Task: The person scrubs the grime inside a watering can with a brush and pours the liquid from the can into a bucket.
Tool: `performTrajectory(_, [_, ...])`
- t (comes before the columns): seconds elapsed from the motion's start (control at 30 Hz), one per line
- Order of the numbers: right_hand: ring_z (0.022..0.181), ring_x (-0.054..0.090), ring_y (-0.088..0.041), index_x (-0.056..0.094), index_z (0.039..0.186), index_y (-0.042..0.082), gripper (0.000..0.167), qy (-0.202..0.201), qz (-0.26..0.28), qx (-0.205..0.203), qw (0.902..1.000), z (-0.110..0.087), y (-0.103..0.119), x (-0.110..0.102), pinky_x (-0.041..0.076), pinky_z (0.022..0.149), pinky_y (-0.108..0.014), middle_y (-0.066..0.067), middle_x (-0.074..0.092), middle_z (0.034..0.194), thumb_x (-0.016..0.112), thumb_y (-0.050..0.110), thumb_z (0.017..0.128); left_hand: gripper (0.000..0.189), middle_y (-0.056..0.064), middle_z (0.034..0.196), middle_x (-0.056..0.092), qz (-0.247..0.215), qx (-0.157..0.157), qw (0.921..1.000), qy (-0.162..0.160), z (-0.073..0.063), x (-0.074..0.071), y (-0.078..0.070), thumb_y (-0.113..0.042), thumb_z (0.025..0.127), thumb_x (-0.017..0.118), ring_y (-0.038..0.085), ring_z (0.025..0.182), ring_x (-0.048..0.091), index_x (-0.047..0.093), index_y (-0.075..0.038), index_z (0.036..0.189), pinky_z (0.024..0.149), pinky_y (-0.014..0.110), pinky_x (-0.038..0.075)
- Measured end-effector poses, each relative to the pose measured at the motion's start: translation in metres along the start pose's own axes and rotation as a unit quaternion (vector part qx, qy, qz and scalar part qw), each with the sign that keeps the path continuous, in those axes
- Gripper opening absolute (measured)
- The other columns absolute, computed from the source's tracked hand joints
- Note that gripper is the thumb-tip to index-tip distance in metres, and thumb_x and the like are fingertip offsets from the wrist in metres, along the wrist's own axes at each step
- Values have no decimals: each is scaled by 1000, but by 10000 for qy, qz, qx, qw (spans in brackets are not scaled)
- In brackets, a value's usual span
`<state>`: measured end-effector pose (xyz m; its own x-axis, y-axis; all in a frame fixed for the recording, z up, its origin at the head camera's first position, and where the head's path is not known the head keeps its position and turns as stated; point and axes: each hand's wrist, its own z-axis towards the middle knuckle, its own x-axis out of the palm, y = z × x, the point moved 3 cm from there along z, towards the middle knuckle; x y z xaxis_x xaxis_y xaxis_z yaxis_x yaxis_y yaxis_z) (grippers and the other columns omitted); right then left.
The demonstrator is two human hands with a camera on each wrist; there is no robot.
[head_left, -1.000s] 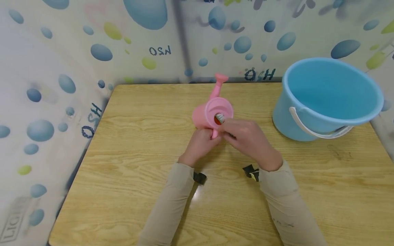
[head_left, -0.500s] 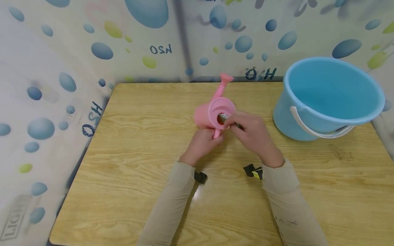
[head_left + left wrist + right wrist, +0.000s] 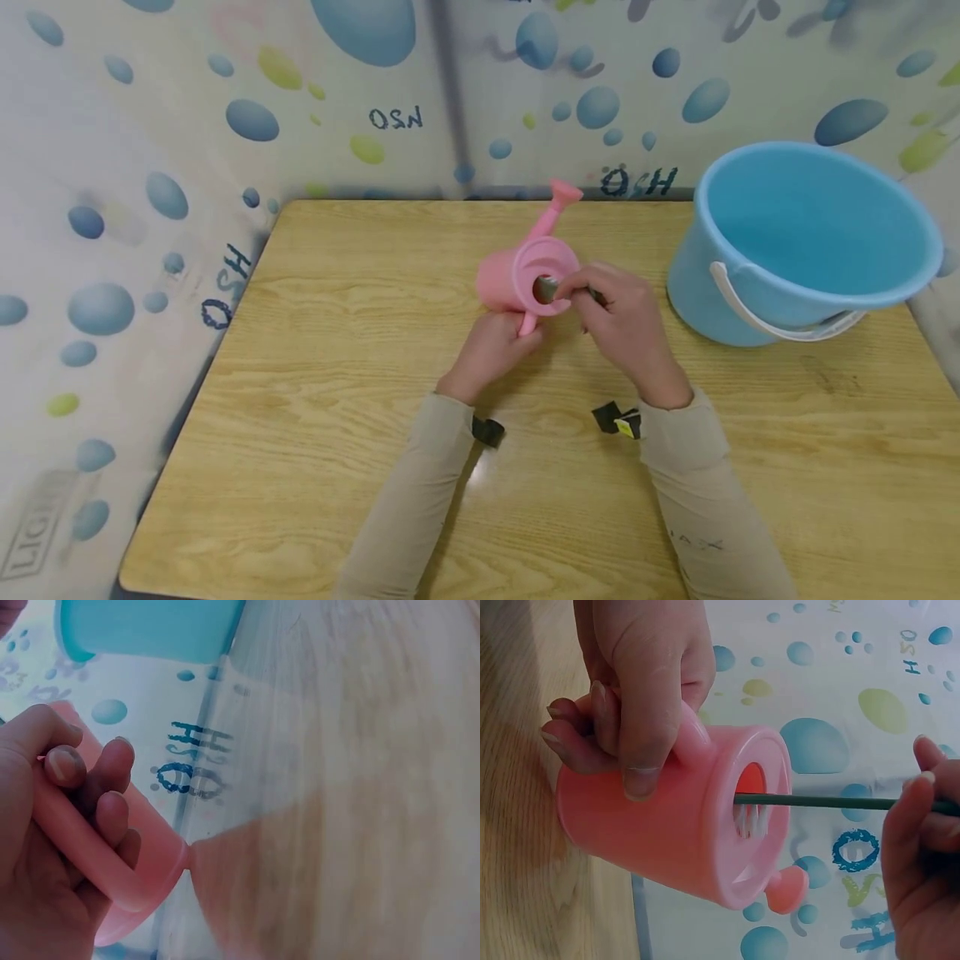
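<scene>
A pink watering can lies tipped over the table, its round opening facing the right hand and its spout pointing to the back. The left hand grips its handle, fingers curled round it. In the right hand is a toothbrush with a thin green handle, pinched between thumb and fingers. Its white bristles sit inside the can's opening, seen in the right wrist view. The back end of the toothbrush is hidden by the right hand.
A large light-blue bucket with a white handle stands at the back right of the wooden table. Behind the table is a wall covered in blue and green spots. Black straps hang below both wrists.
The right hand has moved a little right and away from the opening, with the brush head going from the opening's edge to deeper inside. The can has shifted slightly right, its spout too.
</scene>
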<state>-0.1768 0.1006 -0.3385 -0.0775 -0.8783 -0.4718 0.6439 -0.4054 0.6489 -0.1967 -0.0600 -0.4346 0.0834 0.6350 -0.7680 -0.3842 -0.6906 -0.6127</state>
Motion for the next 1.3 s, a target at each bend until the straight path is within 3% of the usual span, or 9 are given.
performTrajectory(0.13, [43, 42, -5, 66, 81, 15, 22, -193, 237, 506, 9983, 0, -4, -2, 31, 39, -22, 4, 52, 59, 48, 4, 87, 30, -9, 48, 34, -156, -152, 9997, 67, 0, -1, 1, -22, 80, 58, 4, 44, 33, 42, -16, 54, 40, 21, 26])
performTrajectory(0.3, [41, 46, -12, 67, 84, 16, 17, -373, 712, 1436, 9864, 0, -7, -4, 33, 36, -28, -4, 58, 65, 51, 12, 88, 31, -9, 50, 31, 142, 7, 9998, 109, 2, -1, -1, -21, 81, 56, 5, 46, 32, 38, -16, 56, 43, 21, 27])
performTrajectory(0.57, [40, 48, -15, 66, 82, 14, 18, -581, 793, 1832, 9781, 0, -3, -4, 31, 35, -29, -8, 61, 72, 50, 12, 89, 36, -8, 52, 25, 356, 177, 9992, 80, 3, -1, -5, -20, 81, 56, 6, 48, 28, 32, -16, 54, 45, 21, 25])
performTrajectory(0.8, [39, 47, -14, 67, 82, 14, 19, -662, 611, 1687, 9816, 0, 3, -4, 29, 33, -27, -3, 59, 67, 49, 9, 88, 34, -8, 51, 28, 275, 136, 9995, 20, 3, -1, -6, -20, 82, 53, 6, 47, 31, 33, -16, 56, 43, 21, 27])
performTrajectory(1.07, [40, 44, -7, 69, 83, 12, 20, -412, 175, 1032, 9937, 2, 6, -7, 31, 37, -23, 3, 56, 65, 50, 6, 87, 33, -7, 51, 29, 210, 109, 9997, -21, 2, -2, -5, -19, 82, 53, 6, 46, 32, 32, -16, 56, 42, 21, 28])
performTrajectory(1.3, [42, 42, -7, 68, 83, 4, 20, -144, 194, 935, 9953, 6, 31, -15, 29, 37, -23, -2, 57, 66, 49, -2, 86, 33, -7, 50, 30, 176, 57, 9998, 18, 2, 0, -3, -21, 83, 53, 5, 45, 32, 34, -16, 56, 41, 20, 26])
